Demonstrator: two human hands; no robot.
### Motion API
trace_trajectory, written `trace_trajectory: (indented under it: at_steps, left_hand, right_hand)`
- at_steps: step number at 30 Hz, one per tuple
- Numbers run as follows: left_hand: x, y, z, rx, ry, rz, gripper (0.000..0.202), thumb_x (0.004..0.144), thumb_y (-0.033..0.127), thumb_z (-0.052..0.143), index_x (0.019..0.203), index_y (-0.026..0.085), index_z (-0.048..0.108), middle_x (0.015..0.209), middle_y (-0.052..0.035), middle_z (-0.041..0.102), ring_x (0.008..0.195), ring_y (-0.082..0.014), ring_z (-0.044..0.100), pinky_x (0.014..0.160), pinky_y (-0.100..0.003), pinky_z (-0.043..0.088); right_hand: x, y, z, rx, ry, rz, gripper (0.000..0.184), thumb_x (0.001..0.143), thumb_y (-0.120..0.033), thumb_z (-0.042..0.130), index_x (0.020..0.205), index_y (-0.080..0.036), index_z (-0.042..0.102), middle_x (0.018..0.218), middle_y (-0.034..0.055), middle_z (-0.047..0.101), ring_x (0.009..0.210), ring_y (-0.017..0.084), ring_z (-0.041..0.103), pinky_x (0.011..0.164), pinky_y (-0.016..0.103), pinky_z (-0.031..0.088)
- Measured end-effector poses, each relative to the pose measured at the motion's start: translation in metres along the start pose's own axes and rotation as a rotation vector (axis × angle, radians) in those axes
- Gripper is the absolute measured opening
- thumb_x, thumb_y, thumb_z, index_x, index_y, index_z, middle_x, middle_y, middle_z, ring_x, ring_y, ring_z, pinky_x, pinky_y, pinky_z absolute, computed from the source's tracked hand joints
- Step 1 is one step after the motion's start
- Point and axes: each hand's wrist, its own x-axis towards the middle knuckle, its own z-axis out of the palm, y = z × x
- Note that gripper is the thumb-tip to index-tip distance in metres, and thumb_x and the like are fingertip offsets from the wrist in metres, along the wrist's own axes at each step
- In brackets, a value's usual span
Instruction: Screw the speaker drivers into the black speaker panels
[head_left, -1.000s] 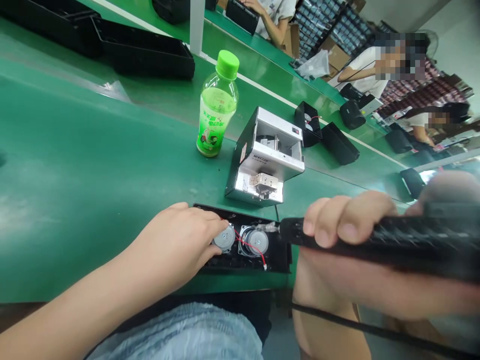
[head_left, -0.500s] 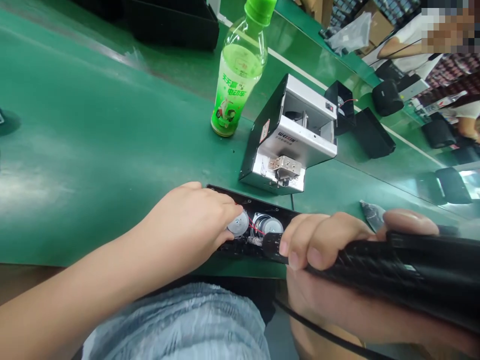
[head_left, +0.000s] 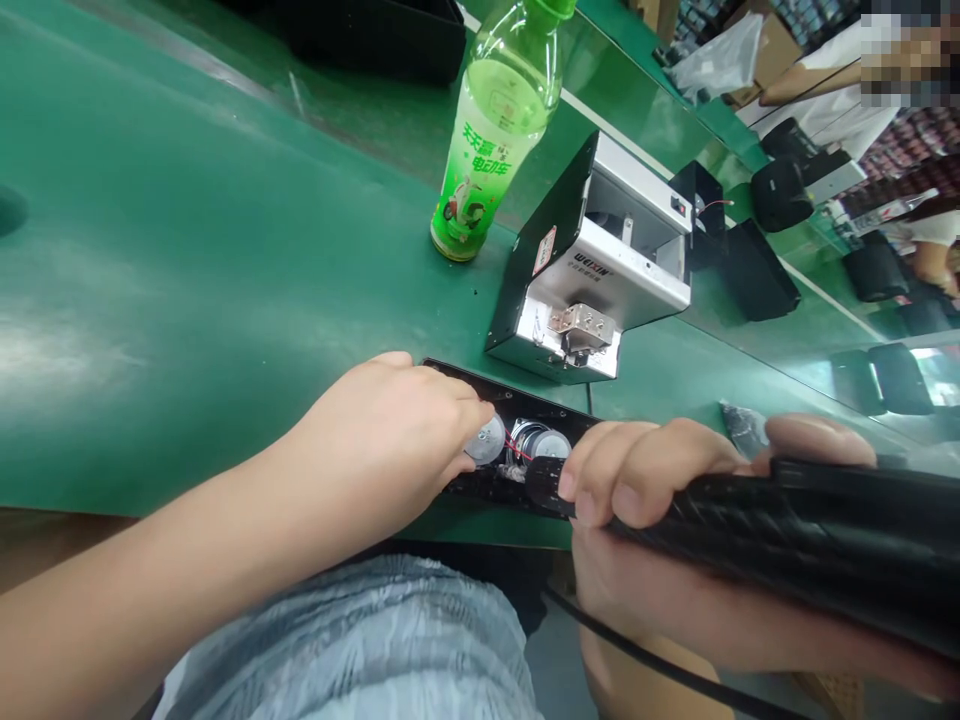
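Note:
A long black panel (head_left: 559,412) with two round metal speaker drivers lies near the table's front edge. My left hand (head_left: 409,440) is closed at its left part, thumb and fingers on the left speaker driver (head_left: 487,440); the fingertips are partly hidden. Beside it, the right speaker driver (head_left: 551,446) shows red wires running to it. Wrapped in my right hand (head_left: 645,470) is a thick black electric screwdriver (head_left: 840,540), held nearly level with its nose over the panel's right part. Its bit and contact point cannot be made out.
Just behind the panel stands a silver and black WEIXIN screw feeder (head_left: 600,260). A green drink bottle (head_left: 491,150) is left of it. Black boxes (head_left: 757,270) and a plastic bag (head_left: 742,428) lie to the right. Another person (head_left: 832,80) is at the far right.
The view has shifted slightly, so the bottle and screw feeder appear a little further right and higher. Both hands keep their places on the speaker driver and the electric screwdriver.

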Motion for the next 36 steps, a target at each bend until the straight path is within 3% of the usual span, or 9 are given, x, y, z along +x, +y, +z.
trace_trajectory:
  at_steps: [5, 10, 16, 22, 28, 33, 36]
  left_hand:
    - [0.0008, 0.001, -0.0012, -0.013, -0.029, -0.018, 0.016, 0.094, 0.031, 0.084, 0.109, 0.029, 0.078, 0.11, 0.0019, 0.086, 0.102, -0.0275, 0.08, 0.078, -0.041, 0.039]
    - [-0.0006, 0.0003, -0.0003, -0.012, -0.019, -0.014, 0.016, 0.095, 0.033, 0.083, 0.111, 0.03, 0.078, 0.109, 0.0026, 0.085, 0.101, -0.0266, 0.079, 0.077, -0.041, 0.039]
    - [0.0003, 0.0009, -0.001, -0.014, -0.021, -0.01, 0.015, 0.094, 0.032, 0.084, 0.108, 0.029, 0.078, 0.109, 0.0022, 0.085, 0.102, -0.0269, 0.079, 0.077, -0.041, 0.039]
    - [-0.0006, 0.0006, 0.0005, -0.005, -0.01, -0.009, 0.015, 0.094, 0.032, 0.082, 0.109, 0.03, 0.079, 0.107, 0.0019, 0.085, 0.1, -0.0267, 0.079, 0.076, -0.041, 0.039]
    - [-0.0012, -0.0002, 0.0012, -0.01, -0.002, -0.008, 0.013, 0.095, 0.034, 0.082, 0.107, 0.03, 0.079, 0.105, 0.0026, 0.085, 0.099, -0.0265, 0.079, 0.075, -0.041, 0.038]
    - [-0.0021, 0.0009, 0.0011, -0.008, -0.007, -0.012, 0.015, 0.095, 0.033, 0.083, 0.108, 0.03, 0.078, 0.106, 0.0026, 0.084, 0.1, -0.0271, 0.079, 0.076, -0.041, 0.038]
    - [-0.0046, 0.0016, 0.0011, 0.001, -0.005, -0.005, 0.014, 0.096, 0.032, 0.082, 0.109, 0.029, 0.077, 0.108, 0.0018, 0.085, 0.101, -0.027, 0.079, 0.077, -0.041, 0.039]
  right_hand:
    - [0.0006, -0.0015, 0.0049, 0.03, 0.053, 0.004, 0.048, 0.107, -0.07, 0.048, 0.121, -0.034, 0.076, 0.065, -0.0028, 0.067, 0.048, 0.021, 0.059, 0.048, 0.042, 0.054]
    - [-0.0001, -0.0022, 0.0039, 0.029, 0.024, 0.018, 0.047, 0.107, -0.07, 0.048, 0.119, -0.034, 0.075, 0.066, -0.0024, 0.068, 0.049, 0.021, 0.06, 0.048, 0.043, 0.055]
    - [-0.0003, -0.0008, 0.0033, 0.002, 0.065, 0.013, 0.033, 0.104, -0.062, 0.062, 0.118, -0.036, 0.076, 0.063, -0.0043, 0.067, 0.046, 0.02, 0.058, 0.046, 0.042, 0.054]
    - [-0.0002, -0.0017, 0.005, 0.03, 0.024, 0.015, 0.052, 0.106, -0.073, 0.047, 0.12, -0.032, 0.076, 0.066, -0.0019, 0.068, 0.048, 0.021, 0.059, 0.048, 0.043, 0.055]
    - [0.0, 0.0002, 0.0024, 0.029, -0.048, 0.015, 0.058, 0.107, -0.077, 0.041, 0.123, -0.034, 0.075, 0.07, -0.0018, 0.07, 0.052, 0.02, 0.063, 0.053, 0.043, 0.059]
    - [-0.0006, 0.0019, 0.0002, 0.08, -0.124, 0.034, 0.049, 0.107, -0.07, 0.051, 0.125, -0.033, 0.076, 0.071, -0.0002, 0.072, 0.055, 0.022, 0.066, 0.055, 0.044, 0.059]
    - [-0.0041, 0.0069, 0.0055, 0.075, -0.136, -0.025, 0.029, 0.108, -0.049, 0.059, 0.123, -0.033, 0.077, 0.072, -0.001, 0.073, 0.054, 0.021, 0.066, 0.054, 0.043, 0.061]
